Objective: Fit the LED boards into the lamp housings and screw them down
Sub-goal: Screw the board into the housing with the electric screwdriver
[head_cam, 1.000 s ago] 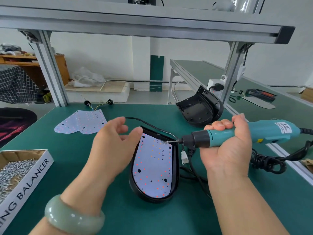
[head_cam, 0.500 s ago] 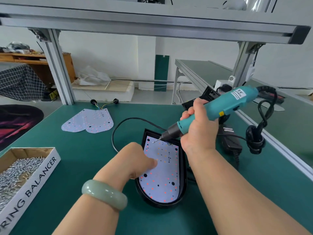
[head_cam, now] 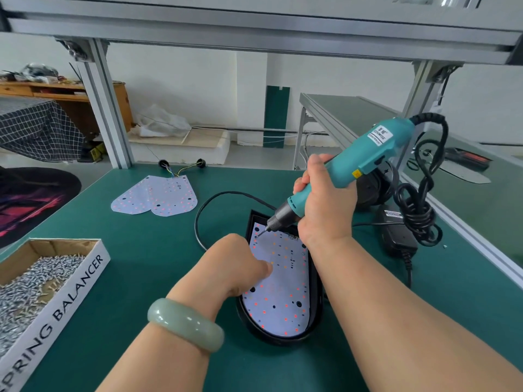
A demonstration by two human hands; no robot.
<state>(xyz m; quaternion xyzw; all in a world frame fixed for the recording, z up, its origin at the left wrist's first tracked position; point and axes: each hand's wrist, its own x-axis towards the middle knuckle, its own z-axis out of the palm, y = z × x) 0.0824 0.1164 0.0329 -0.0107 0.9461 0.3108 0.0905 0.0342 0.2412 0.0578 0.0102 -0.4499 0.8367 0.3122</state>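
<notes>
Gripping one screwdriver (head_cam: 368, 154) in my right hand (head_cam: 325, 210), I am touching its bit to one LED board (head_cam: 283, 301) seated in one black housing (head_cam: 283, 340); my left hand (head_cam: 235, 261), fingers curled, is pressing it. Two spare boards (head_cam: 155, 196) are lying beyond.

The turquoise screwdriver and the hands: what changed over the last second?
The right hand swung the electric screwdriver from level to tip-down, at the LED board's far left corner. The left hand, open above before, dropped onto the board. Unchanged: the right hand's grip, the board in the black housing, the spare boards, the screw box.
</notes>
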